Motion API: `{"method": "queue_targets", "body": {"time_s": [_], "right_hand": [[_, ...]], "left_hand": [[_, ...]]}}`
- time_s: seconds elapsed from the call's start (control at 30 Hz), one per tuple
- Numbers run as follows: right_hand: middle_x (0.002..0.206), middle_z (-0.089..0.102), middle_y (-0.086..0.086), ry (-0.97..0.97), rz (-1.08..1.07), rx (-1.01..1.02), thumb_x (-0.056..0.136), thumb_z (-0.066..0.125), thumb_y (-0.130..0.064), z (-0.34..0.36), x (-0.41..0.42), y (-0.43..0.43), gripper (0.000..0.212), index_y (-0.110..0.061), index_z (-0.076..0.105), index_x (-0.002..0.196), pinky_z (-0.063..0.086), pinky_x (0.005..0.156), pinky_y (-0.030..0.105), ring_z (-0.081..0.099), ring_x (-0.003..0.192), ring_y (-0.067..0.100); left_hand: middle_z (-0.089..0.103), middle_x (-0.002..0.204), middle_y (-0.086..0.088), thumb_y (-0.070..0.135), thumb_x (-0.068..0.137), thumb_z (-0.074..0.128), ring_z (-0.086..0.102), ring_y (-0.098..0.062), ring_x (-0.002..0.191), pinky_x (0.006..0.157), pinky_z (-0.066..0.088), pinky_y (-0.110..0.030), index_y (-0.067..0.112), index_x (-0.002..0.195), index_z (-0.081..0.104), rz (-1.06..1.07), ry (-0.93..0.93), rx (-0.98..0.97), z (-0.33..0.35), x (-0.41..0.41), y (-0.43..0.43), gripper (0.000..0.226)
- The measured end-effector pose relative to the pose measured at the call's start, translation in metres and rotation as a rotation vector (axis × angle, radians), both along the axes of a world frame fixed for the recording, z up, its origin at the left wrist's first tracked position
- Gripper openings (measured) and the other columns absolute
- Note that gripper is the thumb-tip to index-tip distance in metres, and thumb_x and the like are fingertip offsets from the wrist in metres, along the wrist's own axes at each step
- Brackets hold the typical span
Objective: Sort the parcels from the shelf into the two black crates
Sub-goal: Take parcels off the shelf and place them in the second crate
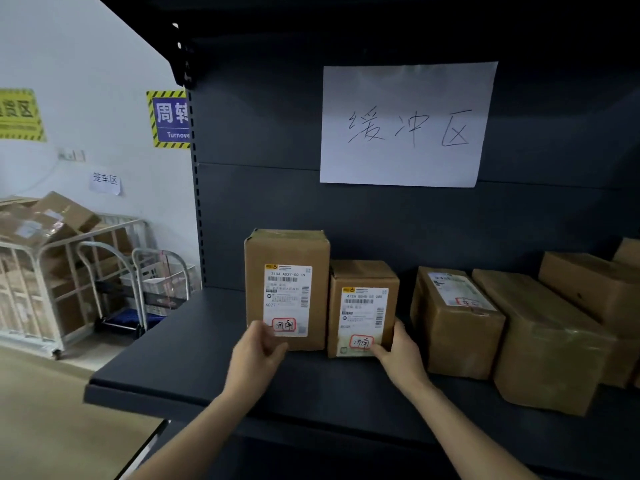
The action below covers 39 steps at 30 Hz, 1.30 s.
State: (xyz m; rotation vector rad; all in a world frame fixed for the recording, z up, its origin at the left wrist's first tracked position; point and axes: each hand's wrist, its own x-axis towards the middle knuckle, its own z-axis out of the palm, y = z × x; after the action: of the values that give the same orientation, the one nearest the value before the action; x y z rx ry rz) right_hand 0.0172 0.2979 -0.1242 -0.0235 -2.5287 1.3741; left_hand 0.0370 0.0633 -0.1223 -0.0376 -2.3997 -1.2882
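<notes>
Two brown cardboard parcels stand side by side on the dark shelf board (180, 362), each with a white shipping label and a red-marked stamp. My left hand (256, 358) grips the taller parcel (287, 251) at its lower left front corner. Around the lower right corner of the shorter parcel (363, 275) my right hand (401, 358) is wrapped, thumb on the label. Both parcels rest on the shelf. No black crate is in view.
More brown parcels (453, 327) (543, 341) (595, 289) lie to the right on the same shelf. A handwritten paper sign (405, 123) hangs on the back panel. At the left stand a wire roll cage (41, 271) full of boxes and a hand trolley (138, 289).
</notes>
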Motion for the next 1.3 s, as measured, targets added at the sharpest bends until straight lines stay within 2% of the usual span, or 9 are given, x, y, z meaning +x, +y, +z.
{"method": "queue_targets", "body": {"time_s": [0.07,0.1,0.17,0.23,0.3,0.43,0.73,1.1,1.3], "right_hand": [[0.133,0.054,0.007,-0.019,-0.006,-0.011,0.086,0.062,-0.007,0.002,-0.007,-0.002,0.058,-0.012,0.036,0.137,0.039,0.101,0.030,0.049,0.125,0.021],[0.133,0.054,0.007,-0.031,-0.006,-0.017,0.086,0.061,-0.007,0.004,-0.010,-0.004,0.058,-0.012,0.035,0.138,0.039,0.102,0.032,0.049,0.125,0.022],[0.133,0.054,0.007,-0.055,-0.002,-0.034,0.087,0.061,-0.006,0.005,-0.016,-0.007,0.059,-0.012,0.034,0.139,0.038,0.103,0.033,0.048,0.126,0.022],[0.132,0.055,0.006,-0.074,0.008,-0.060,0.086,0.062,-0.006,0.006,-0.021,-0.009,0.060,-0.013,0.033,0.139,0.038,0.102,0.031,0.049,0.125,0.022],[0.132,0.055,0.006,-0.094,0.017,-0.079,0.085,0.063,-0.006,0.005,-0.026,-0.010,0.062,-0.014,0.034,0.139,0.038,0.101,0.031,0.049,0.125,0.021],[0.133,0.054,0.004,-0.134,0.044,-0.099,0.083,0.065,-0.005,0.004,-0.032,-0.010,0.067,-0.015,0.031,0.140,0.038,0.102,0.032,0.048,0.126,0.021],[0.135,0.053,0.005,-0.130,0.049,-0.096,0.084,0.064,-0.004,0.001,-0.032,-0.008,0.064,-0.014,0.033,0.138,0.037,0.103,0.032,0.047,0.127,0.020],[0.133,0.054,0.004,0.016,0.082,-0.092,0.083,0.066,-0.006,0.016,-0.008,-0.006,0.060,-0.013,0.038,0.135,0.037,0.103,0.031,0.048,0.125,0.019],[0.129,0.053,0.001,0.115,0.147,-0.132,0.084,0.065,-0.014,0.022,0.013,-0.007,0.059,-0.021,0.038,0.137,0.041,0.103,0.034,0.049,0.121,0.016]], "left_hand": [[0.053,0.078,0.000,0.013,0.076,0.074,0.052,-0.017,0.072,0.058,0.038,-0.020,0.016,0.081,0.042,0.079,-0.008,-0.001,0.001,-0.004,-0.019,0.033],[0.052,0.085,-0.002,0.015,0.074,0.076,0.053,-0.020,0.079,0.062,0.038,-0.023,0.013,0.089,0.043,0.097,-0.030,-0.013,0.002,-0.008,-0.027,0.036],[0.050,0.109,-0.008,0.018,0.072,0.078,0.051,-0.024,0.106,0.083,0.043,-0.029,0.007,0.115,0.044,0.092,-0.122,-0.048,0.002,-0.019,-0.040,0.056],[0.041,0.135,-0.011,0.020,0.071,0.079,0.039,-0.026,0.128,0.106,0.036,-0.037,0.006,0.138,0.031,0.030,-0.207,-0.093,0.003,-0.030,-0.049,0.084],[0.036,0.145,-0.007,0.018,0.071,0.079,0.032,-0.024,0.135,0.112,0.029,-0.040,0.011,0.144,0.025,-0.061,-0.237,-0.118,0.005,-0.037,-0.051,0.091],[0.049,0.136,0.000,0.004,0.074,0.072,0.045,-0.019,0.127,0.107,0.034,-0.034,0.021,0.143,0.023,-0.173,-0.282,-0.032,0.006,-0.045,-0.046,0.087],[0.055,0.131,0.001,0.003,0.078,0.069,0.050,-0.019,0.123,0.105,0.038,-0.035,0.022,0.144,0.026,-0.160,-0.243,0.025,0.000,-0.047,-0.047,0.081],[0.058,0.114,0.008,0.000,0.079,0.068,0.056,-0.016,0.111,0.101,0.045,-0.040,0.019,0.137,0.037,-0.153,-0.070,0.110,0.017,-0.024,-0.049,0.069],[0.061,0.105,0.007,-0.004,0.082,0.064,0.060,-0.013,0.101,0.097,0.047,-0.038,0.016,0.131,0.041,-0.125,0.006,0.222,0.027,0.004,-0.051,0.058]]}}
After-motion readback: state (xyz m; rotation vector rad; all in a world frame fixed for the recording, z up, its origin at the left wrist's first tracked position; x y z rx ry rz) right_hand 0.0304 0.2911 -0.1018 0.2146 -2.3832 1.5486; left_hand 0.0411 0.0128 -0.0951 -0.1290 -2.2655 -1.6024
